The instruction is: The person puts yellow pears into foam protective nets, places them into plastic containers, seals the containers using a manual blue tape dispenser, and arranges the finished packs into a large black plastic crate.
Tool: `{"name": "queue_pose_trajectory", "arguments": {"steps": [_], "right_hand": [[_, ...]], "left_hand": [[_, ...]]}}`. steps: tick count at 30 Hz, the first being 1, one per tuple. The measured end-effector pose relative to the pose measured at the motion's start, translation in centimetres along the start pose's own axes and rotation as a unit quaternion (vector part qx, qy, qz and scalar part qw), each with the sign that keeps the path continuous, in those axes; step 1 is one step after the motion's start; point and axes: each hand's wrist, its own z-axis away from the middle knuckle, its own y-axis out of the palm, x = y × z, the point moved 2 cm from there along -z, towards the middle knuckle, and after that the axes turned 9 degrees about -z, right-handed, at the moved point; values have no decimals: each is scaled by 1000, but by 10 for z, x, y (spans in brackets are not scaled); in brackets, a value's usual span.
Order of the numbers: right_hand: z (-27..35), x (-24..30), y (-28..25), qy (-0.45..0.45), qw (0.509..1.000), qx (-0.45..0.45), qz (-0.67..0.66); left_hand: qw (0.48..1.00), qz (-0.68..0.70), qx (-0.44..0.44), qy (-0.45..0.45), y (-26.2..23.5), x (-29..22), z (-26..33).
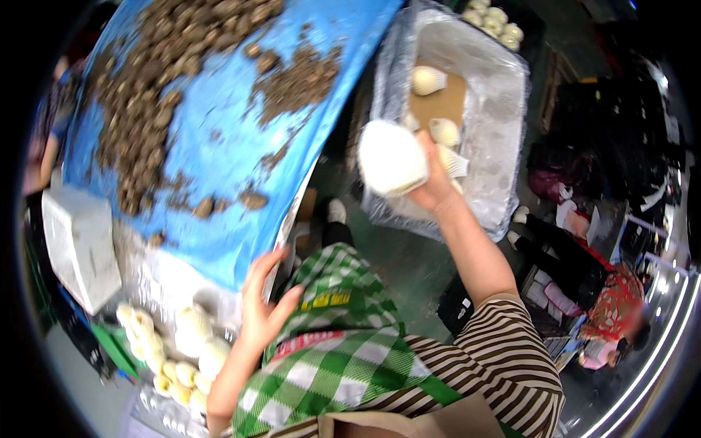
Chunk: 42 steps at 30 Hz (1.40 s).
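My right hand (431, 186) is raised over a plastic-lined box (504, 109) and grips a round item wrapped in white foam netting (391, 159). Inside the box lie a few more wrapped round items (427, 80) on a brown cardboard bottom. My left hand (263, 306) hangs open at the edge of the blue tarp (226, 160), fingers spread, holding nothing. Just below and left of it sits a heap of pale wrapped items (182, 350). I wear a green checked apron and a striped shirt.
The blue tarp carries a big pile of muddy brown lumps (157, 80). A white foam block (80, 244) lies at its left edge. Another person (613, 314) in red sits at the right among dark crates. More pale items (496, 20) sit behind the box.
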Motion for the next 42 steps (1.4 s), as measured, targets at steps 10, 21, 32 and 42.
{"name": "queue_pose_trajectory", "arguments": {"steps": [10,21,32,42], "right_hand": [[67,-185,163,-236,826,113,500],[131,-311,244,-418,661,229,579],[144,-348,243,206,973,82,63],[103,-358,233,127,944,151,264]], "left_hand": [[861,484,-155,-39,-46,39,78],[801,518,-299,-19,-94,104,211],[765,599,-233,49,-113,133,256],[734,676,-15,67,-97,127,265]]}}
